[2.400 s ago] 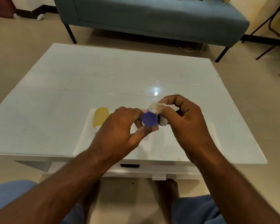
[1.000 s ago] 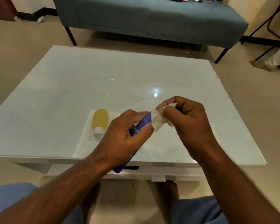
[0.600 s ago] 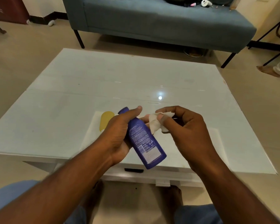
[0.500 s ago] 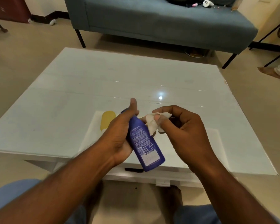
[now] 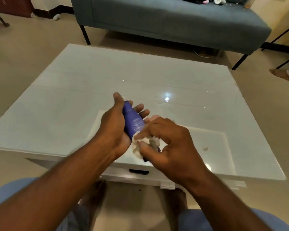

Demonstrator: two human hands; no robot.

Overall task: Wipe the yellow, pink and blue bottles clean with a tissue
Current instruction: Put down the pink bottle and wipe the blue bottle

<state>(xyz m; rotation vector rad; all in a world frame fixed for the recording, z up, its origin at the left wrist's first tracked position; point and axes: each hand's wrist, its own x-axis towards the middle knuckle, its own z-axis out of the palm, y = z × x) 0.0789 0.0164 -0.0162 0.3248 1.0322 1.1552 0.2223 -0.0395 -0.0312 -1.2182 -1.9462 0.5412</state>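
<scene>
The blue bottle (image 5: pixel 133 124) was held above the near part of the white tabletop (image 5: pixel 73 100), lying slanted with its narrow cap end toward the far side and its base toward the near side. It was gripped by the left hand (image 5: pixel 114 129), whose fingers were curled round the upper body from the far side while the thumb was raised beside the cap. A crumpled white tissue (image 5: pixel 143 144) was pinched in the right hand (image 5: pixel 167 144) and pressed against the lower part of the bottle, just below the printed label; the base of the bottle was largely hidden behind that hand. The step in hand was judged to be the wiping of the blue bottle, with the lower body being rubbed. Neither the yellow nor the pink bottle could be made out; if they lay on the tabletop, they were covered by the hands and forearms, so it could not be told whether they had been cleaned. At most, therefore, one of three bottles was seen under treatment, and how much remained was left open. A grey-blue sofa (image 5: pixel 173 19) was seen beyond the far edge, and a bare foot (image 5: pixel 281 75) at the right margin.
</scene>
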